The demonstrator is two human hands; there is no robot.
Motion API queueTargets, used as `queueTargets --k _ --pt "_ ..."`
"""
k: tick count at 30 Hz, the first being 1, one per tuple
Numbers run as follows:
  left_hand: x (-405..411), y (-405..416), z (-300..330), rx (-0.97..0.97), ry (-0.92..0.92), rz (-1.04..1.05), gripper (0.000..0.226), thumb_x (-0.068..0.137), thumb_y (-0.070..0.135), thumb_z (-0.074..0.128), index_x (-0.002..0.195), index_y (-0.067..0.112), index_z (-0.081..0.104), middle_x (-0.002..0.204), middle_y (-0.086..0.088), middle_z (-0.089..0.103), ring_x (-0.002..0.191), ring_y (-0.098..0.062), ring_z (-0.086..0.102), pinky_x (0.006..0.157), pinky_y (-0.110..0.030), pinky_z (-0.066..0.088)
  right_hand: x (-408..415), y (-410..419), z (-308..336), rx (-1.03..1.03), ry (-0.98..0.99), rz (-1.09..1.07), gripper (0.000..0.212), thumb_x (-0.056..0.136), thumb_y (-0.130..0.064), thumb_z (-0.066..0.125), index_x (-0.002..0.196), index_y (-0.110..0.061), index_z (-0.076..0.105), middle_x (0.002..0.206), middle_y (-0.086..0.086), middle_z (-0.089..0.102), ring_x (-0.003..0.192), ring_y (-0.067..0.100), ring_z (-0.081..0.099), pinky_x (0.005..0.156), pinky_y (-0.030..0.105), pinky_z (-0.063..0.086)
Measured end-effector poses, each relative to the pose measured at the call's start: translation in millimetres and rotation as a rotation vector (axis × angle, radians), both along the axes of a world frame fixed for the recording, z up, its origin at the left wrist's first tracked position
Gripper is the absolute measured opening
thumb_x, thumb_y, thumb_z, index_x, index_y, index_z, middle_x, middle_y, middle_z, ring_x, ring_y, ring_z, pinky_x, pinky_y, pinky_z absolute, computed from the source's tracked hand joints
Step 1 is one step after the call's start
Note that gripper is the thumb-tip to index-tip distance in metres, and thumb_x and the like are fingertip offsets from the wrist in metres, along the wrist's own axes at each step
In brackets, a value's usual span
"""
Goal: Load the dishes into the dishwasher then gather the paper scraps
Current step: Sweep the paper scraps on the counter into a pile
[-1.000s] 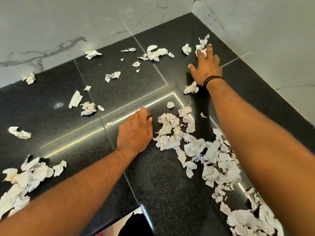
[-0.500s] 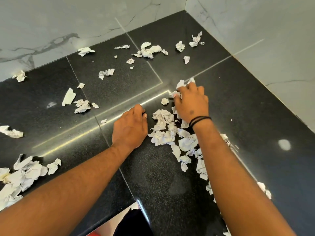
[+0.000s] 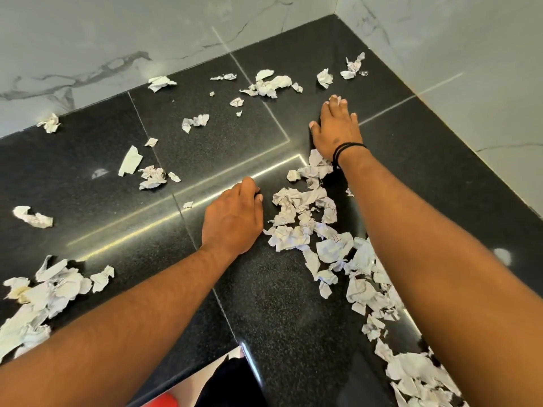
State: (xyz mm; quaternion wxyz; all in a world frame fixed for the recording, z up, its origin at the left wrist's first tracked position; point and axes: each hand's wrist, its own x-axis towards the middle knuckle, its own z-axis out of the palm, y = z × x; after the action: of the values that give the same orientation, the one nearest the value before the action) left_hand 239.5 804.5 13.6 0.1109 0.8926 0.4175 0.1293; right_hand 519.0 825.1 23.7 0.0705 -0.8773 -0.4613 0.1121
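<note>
Two hands work the black tabletop (image 3: 293, 333): the right hand (image 3: 335, 130), fingers spread flat, reaches toward far paper scraps (image 3: 269, 83); the left hand (image 3: 235, 218), fingers loosely curled, holds nothing beside the central pile (image 3: 302, 221). A hasty sweep could scatter pieces over the edge.

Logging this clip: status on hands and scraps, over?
Left hand flat beside central scrap pile. Right hand open, reaching toward far scraps. Nothing blocking.
</note>
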Motion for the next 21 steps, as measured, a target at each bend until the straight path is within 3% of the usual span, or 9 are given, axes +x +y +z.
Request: queueTargets --k 6,9,11,13,16,18,21 --pt "-0.1 -0.8 -0.3 -0.018 0.009 0.008 0.014 0.104 0.033 0.044 0.100 0.019 0.047 0.082 0.004 0.059 0.070 -0.016 0.052 0.058 -0.031 0.034 -60.1 -39.5 0.7 0.084 0.031 0.085 0.052 0.104 -0.035 0.034 0.145 -0.003 0.042 0.159 0.015 0.030 0.150 0.033 0.021 0.121 0.053 0.024" --pt "1.0 -0.4 -0.9 -0.029 0.011 0.004 0.014 0.104 0.033 0.044 0.097 0.021 0.042 0.079 0.005 0.055 0.069 -0.019 0.052 0.058 -0.033 0.036 -90.5 -67.2 7.9 0.169 -0.046 0.128 0.040 0.101 -0.037 0.041 0.121 -0.010 0.063 0.133 0.010 0.051 0.126 0.028 0.045 0.106 0.046 0.042" --pt "1.1 -0.4 -0.9 -0.032 0.011 0.003 0.014 0.104 0.033 0.044 0.096 0.021 0.041 0.079 0.006 0.055 0.069 -0.019 0.052 0.057 -0.034 0.040 -92.9 -65.4 16.4 0.277 -0.062 0.071 0.033 0.099 -0.037 0.046 0.110 -0.012 0.067 0.120 0.008 0.052 0.109 0.021 0.046 0.092 0.037 0.046" --pt "0.3 -0.3 -1.4 -0.029 0.009 -0.001 0.014 0.104 0.033 0.043 0.096 0.021 0.042 0.079 0.006 0.055 0.068 -0.019 0.052 0.057 -0.036 0.044 -79.4 -49.0 19.7 0.355 -0.117 0.005 0.033 0.097 -0.035 0.052 0.116 -0.011 0.064 0.128 0.011 0.049 0.112 0.023 0.044 0.091 0.037 0.048" --pt "0.5 -0.1 -2.3 -0.019 0.007 -0.001 0.015 0.104 0.033 0.044 0.095 0.022 0.040 0.076 0.008 0.051 0.065 -0.017 0.049 0.055 -0.033 0.039 -38.0 -8.9 17.3 0.291 -0.103 -0.016 0.057 0.094 -0.030 0.060 0.145 -0.009 0.044 0.160 0.015 0.024 0.145 0.038 0.027 0.110 0.048 0.040" --pt "0.3 0.0 -2.0 -0.011 0.001 0.001 0.015 0.103 0.032 0.046 0.094 0.023 0.039 0.075 0.009 0.048 0.063 -0.016 0.047 0.054 -0.031 0.035 -10.5 18.1 15.2 0.178 -0.063 0.007 0.071 0.095 -0.028 0.060 0.155 -0.009 0.027 0.167 0.011 0.006 0.152 0.039 0.010 0.117 0.053 0.032" --pt "-0.2 1.0 -3.3 -0.017 -0.010 0.004 0.014 0.103 0.033 0.046 0.095 0.024 0.040 0.077 0.008 0.053 0.065 -0.015 0.051 0.054 -0.030 0.036 16.9 46.3 11.4 0.029 -0.052 0.036 0.069 0.102 -0.032 0.050 0.158 -0.009 0.017 0.168 0.007 -0.004 0.154 0.035 0.001 0.118 0.058 0.026"
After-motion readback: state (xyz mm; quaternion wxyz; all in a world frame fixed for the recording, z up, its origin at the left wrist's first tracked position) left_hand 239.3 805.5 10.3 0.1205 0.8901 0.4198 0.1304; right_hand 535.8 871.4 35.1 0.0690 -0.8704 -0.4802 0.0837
